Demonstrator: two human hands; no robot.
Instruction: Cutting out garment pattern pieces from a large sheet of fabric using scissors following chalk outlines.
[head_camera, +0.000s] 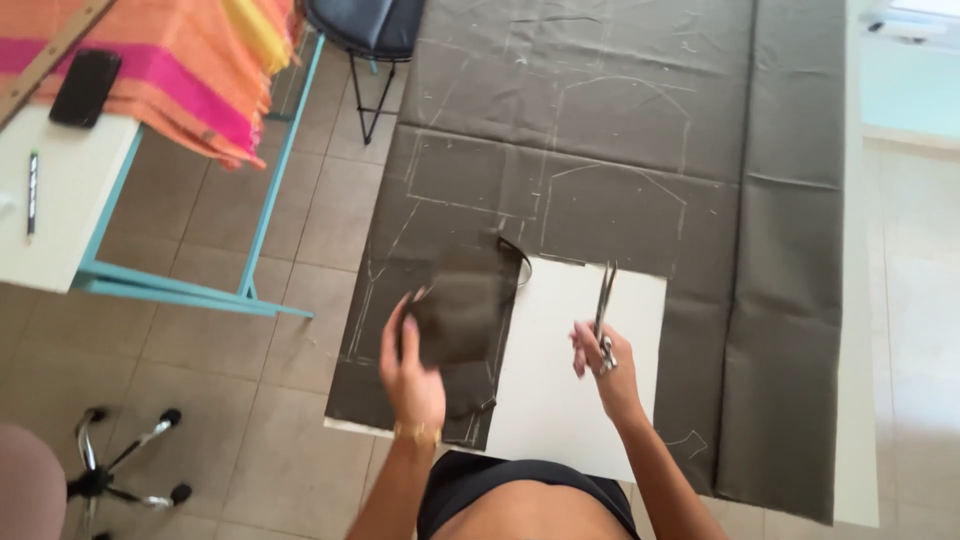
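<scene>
My left hand (408, 365) grips a cut piece of dark brown fabric (462, 305) and lifts it off the table. In my right hand (603, 365) is a pair of metal scissors (604, 305), blades closed and pointing away from me. A large sheet of dark brown fabric (620, 150) with white chalk pattern lines covers the white table (570, 370). A rectangular gap in the fabric, between my hands, shows the bare table top.
To the left stands a second table (70, 200) with turquoise legs, bearing a black phone (85, 87), a pen (32, 190) and striped orange-pink cloth (190, 60). A black chair (365, 30) is at the back, a chair base on castors (120, 465) on the tiled floor.
</scene>
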